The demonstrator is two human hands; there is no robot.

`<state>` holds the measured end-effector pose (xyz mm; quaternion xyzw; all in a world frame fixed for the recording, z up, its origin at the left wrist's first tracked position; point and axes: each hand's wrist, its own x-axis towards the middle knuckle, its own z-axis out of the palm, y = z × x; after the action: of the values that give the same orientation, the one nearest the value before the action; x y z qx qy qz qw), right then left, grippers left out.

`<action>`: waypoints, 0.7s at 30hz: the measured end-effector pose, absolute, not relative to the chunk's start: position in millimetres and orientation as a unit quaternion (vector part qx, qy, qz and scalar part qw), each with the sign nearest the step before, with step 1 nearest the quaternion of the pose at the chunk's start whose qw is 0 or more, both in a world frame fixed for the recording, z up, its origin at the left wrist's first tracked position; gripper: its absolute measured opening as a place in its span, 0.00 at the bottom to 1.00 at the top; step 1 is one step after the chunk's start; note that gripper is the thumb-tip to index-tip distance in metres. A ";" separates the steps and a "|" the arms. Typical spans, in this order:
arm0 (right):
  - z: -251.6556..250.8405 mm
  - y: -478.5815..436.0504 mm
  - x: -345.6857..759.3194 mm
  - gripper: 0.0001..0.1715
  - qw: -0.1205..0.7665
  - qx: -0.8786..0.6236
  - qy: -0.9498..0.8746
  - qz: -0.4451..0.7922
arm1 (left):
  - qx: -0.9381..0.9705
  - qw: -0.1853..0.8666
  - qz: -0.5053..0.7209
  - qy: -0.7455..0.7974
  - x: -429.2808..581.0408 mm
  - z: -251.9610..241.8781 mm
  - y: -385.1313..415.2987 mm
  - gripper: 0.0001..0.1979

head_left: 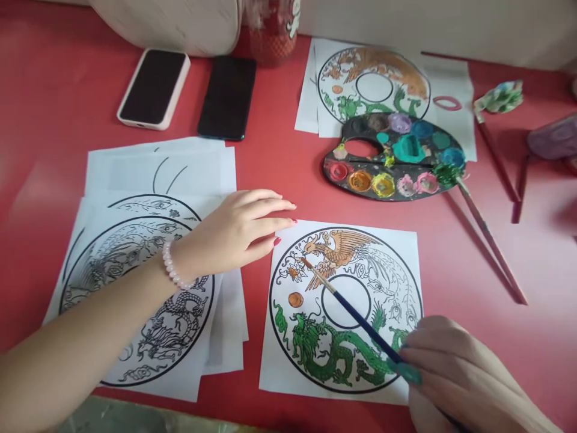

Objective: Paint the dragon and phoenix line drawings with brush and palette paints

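Risk of orange smearing past outline: right hand [455, 367] fingers pinching brush [351, 313] far back; left hand [234, 231] spread flat, pinning sheet [406, 240].

1. Red tabletop [54, 120] carries everything.
2. Partly painted white sheet with a round dragon-and-bird design [345, 310] lies near the front edge, centre-right.
3. Stack of unpainted white printed sheets [135, 252] lies left of it.
4. Oval black paint palette [392, 157] lies behind the partly painted sheet, overlapping a second painted white sheet [374, 84] farther back.
5. Pink-cased phone [153, 88] and black phone [228, 96] lie side by side behind the stack.
6. Long wooden brush [491, 243] lies right of the palette.
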<state>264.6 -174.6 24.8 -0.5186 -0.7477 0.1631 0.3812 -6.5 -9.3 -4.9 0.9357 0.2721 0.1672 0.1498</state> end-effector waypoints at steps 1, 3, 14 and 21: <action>24.9 -170.6 262.5 0.08 0.373 -0.500 -0.760 0.181 | 0.936 0.148 0.171 0.270 -6.7 -5.5 -9.4 0.13; 24.7 -160.3 257.1 0.13 0.400 -0.485 -0.751 0.201 | 0.935 0.148 0.181 0.268 -7.0 -6.6 -9.6 0.13; 14.4 -139.7 237.7 0.13 0.488 -0.473 -0.715 0.163 | 0.933 0.145 0.198 0.265 -8.2 -11.2 -9.3 0.12; 7.5 -138.9 233.5 0.10 0.541 -0.474 -0.664 0.203 | 0.931 0.150 0.200 0.266 -8.2 -13.4 -8.9 0.12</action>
<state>233.5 -138.9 7.5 -0.4738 -0.6644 0.2029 0.5412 -8.2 -8.9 -13.4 0.9312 0.2655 0.1997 0.1502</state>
